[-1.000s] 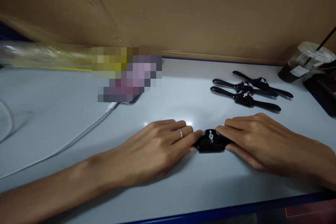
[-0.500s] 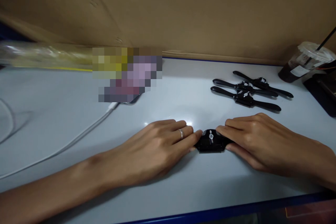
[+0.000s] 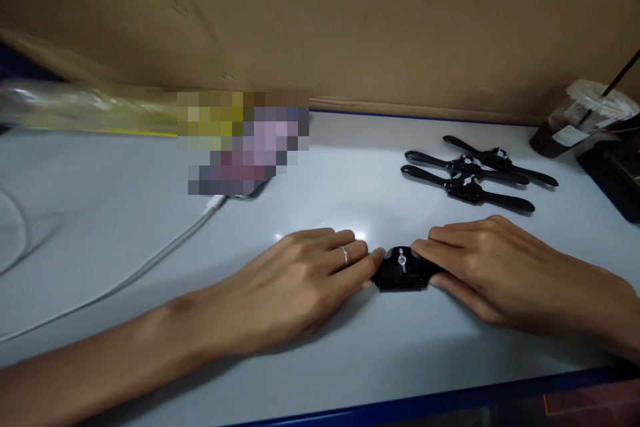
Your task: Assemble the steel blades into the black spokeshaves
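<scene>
A black spokeshave (image 3: 401, 272) with a silver screw at its centre lies between my hands, low over the white tabletop. My left hand (image 3: 305, 280), with a ring on one finger, is wrapped round its left handle. Round the right handle, my right hand (image 3: 483, 273) is closed with the index finger against the body. Both handles are mostly hidden under my fingers. Beyond my right hand lie three more black spokeshaves: a near one (image 3: 465, 188), a middle one (image 3: 465, 165) touching or close to it, and a far one (image 3: 500, 157).
A lidded plastic cup (image 3: 570, 123) with dark drink and a straw stands at the back right, beside a dark flat object (image 3: 613, 180). A white cable (image 3: 150, 263) runs to a blurred-out device (image 3: 255, 147). Clear-yellow plastic wrapping (image 3: 90, 107) lies along the cardboard wall (image 3: 350, 27).
</scene>
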Motion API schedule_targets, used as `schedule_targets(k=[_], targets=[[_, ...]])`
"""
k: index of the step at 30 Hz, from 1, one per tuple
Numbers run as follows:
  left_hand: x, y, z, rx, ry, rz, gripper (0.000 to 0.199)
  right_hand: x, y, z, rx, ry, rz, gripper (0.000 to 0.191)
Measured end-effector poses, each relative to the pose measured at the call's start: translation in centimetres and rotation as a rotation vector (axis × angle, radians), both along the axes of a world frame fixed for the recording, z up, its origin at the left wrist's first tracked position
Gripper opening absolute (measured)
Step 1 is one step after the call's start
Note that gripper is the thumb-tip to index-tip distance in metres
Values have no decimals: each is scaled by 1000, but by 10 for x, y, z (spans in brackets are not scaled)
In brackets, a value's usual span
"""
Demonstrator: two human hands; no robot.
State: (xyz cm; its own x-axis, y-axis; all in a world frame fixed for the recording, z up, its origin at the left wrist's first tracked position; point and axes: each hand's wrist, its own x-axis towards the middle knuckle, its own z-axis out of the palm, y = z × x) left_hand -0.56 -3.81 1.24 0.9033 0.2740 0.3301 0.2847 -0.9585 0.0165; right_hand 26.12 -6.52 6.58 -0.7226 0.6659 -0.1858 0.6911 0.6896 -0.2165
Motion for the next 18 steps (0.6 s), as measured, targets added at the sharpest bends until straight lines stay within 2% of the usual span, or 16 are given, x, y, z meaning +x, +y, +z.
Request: schedule_targets(k=[5, 10, 18], targets=[[-2, 0, 0, -7, 3, 11, 24, 3, 2, 0, 7, 89, -18, 22], [-2, 0, 1, -13, 6, 37, 33, 4, 6, -9, 176, 325, 97, 27], [-4, 3, -2, -34, -22, 41, 40, -1, 9, -24, 257, 350, 119, 28]])
